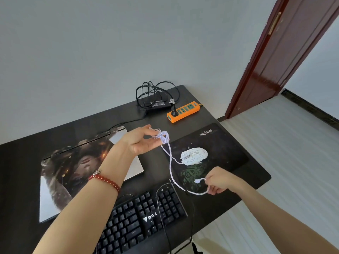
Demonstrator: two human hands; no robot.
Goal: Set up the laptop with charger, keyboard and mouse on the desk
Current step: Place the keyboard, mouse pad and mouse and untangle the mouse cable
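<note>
Nearest the viewer, one black mechanical keyboard [139, 219] lies at an angle on the black desk [205, 110], white lettering printed on its case between the main keys and the number pad; its thin black cable [163, 217] loops over the keys and runs off the near desk edge. Two bare forearms reach in from below. The left wrist carries one red bead bracelet [104, 180]. The right hand [220, 180], low over the near edge of the mouse pad [220, 149], is closed in a pinch on the white braided mouse cable [170, 162] just behind its white USB plug [198, 180], which points left. The left hand [141, 142], raised above the desk, pinches a bunched coil of the same cable between thumb and fingertips, the remaining fingers loosely curled. From that coil two strands hang down: one runs to the mouse, the other sweeps toward the right hand. One white wired mouse [194, 155] with a faceted line pattern rests on the single dark mouse pad, right of the laptop. One closed laptop [82, 171], its lid covered by a dark pictorial skin, lies left of centre. Farthest back, one black charger brick [156, 105] sits beneath its tangled black cord, beside one orange power strip [183, 111] with one black plug inserted.
</note>
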